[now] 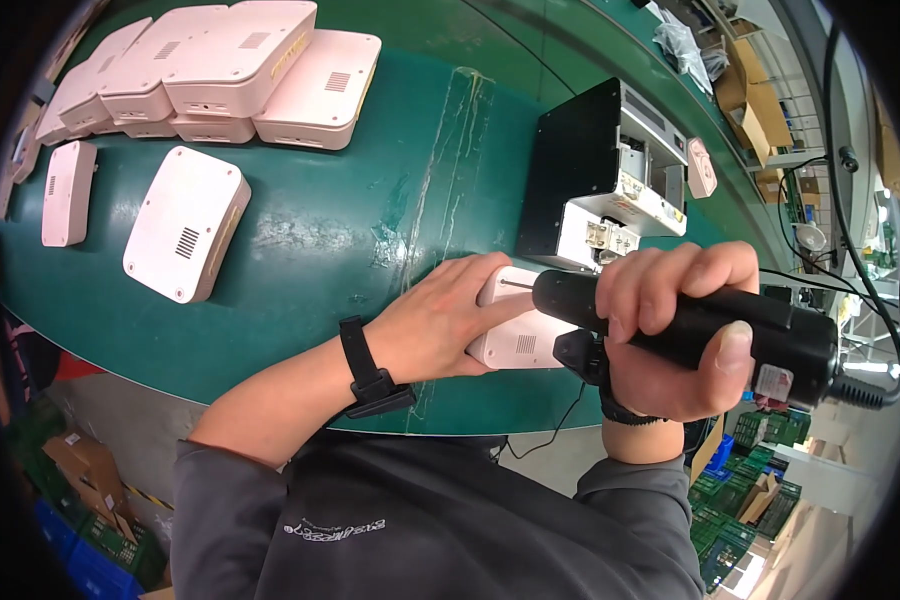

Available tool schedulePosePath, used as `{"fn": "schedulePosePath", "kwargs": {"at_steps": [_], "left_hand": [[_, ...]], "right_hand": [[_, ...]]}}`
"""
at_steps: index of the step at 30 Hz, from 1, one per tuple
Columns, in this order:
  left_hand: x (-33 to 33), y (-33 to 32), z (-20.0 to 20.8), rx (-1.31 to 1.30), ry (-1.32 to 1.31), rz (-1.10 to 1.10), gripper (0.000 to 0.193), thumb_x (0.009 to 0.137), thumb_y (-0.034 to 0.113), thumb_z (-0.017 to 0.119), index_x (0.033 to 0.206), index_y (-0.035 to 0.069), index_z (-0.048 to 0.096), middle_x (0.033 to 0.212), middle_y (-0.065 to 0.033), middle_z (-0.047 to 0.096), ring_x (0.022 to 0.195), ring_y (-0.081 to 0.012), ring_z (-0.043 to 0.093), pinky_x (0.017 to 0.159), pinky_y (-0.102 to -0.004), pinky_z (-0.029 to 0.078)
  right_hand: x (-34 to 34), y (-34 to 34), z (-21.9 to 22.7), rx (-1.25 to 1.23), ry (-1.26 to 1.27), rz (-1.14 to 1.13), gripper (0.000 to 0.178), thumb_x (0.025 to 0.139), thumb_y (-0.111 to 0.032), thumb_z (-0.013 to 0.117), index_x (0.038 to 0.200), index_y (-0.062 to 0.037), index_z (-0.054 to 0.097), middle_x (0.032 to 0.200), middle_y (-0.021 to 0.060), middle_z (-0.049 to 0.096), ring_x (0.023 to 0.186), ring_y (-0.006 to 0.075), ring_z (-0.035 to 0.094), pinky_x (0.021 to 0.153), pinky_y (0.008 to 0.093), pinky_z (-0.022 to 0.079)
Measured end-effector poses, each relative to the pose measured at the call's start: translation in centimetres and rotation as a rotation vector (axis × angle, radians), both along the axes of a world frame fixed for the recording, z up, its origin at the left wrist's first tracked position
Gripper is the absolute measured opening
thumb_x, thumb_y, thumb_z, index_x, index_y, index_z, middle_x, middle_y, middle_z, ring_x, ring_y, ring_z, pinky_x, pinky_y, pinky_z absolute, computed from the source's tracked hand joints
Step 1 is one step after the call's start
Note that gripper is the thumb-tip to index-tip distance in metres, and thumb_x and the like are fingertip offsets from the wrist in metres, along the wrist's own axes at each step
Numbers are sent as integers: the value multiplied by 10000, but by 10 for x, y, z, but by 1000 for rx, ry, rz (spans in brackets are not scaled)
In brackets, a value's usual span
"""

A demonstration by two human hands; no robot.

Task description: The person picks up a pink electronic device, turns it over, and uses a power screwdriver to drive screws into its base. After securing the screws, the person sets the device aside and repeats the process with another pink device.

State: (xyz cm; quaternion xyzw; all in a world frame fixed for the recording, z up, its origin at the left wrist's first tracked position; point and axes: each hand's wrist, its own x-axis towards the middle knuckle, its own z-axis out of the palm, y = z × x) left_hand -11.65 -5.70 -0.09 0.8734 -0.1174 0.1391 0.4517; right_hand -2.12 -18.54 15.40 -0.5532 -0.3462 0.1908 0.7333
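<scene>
My right fingers (pixel 655 285) wrap the black screwdriver (pixel 700 320); at its nine o'clock, my left fingers (pixel 495 313) clamp the white box (pixel 528 338). I'd guess it's light, hard, slippery: hold both sides.

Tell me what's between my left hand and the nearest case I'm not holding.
In the head view, only scuffed green tabletop separates your left hand from that white case.

Beyond the hands (pixel 448 312) and to their right, a clear plastic bag (pixel 678 42) lies near open cardboard boxes (pixel 748 105). Low to their right stand green crates (pixel 725 550); low to their left, a blue crate (pixel 100 575) and a brown carton (pixel 86 472).
</scene>
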Motion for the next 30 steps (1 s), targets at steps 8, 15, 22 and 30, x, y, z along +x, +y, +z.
{"fn": "schedulePosePath", "kwargs": {"at_steps": [8,15,22,30], "left_hand": [[2,-2,-2,51,-29,-20,839,594,188,877,1364,187,544,1409,-177,391,1240,-390,471,1029,-460,437],[-1,-2,10,14,33,22,832,605,222,877,1366,203,541,1381,-173,429,1212,-383,499,1030,-468,431],[0,-1,16,68,31,48,825,606,239,892,1357,216,553,1381,-165,443,1182,-390,533,987,-461,477],[2,-3,17,70,45,68,843,595,230,893,1363,226,545,1367,-154,453,1160,-377,544,983,-453,479]], "right_hand": [[13,0,-17,99,-26,45,355,908,-368,596,1009,-62,447,707,78,517,542,174,484,577,358,439],[18,-4,2,99,-89,-172,273,947,-321,515,1016,-60,481,687,66,502,519,171,468,570,358,431],[46,-48,22,143,-243,-360,210,965,-261,501,995,-53,505,679,63,495,518,168,462,566,354,431],[72,-50,6,71,-197,-457,210,971,-258,506,983,-48,512,685,63,497,517,168,467,567,357,435]]}}
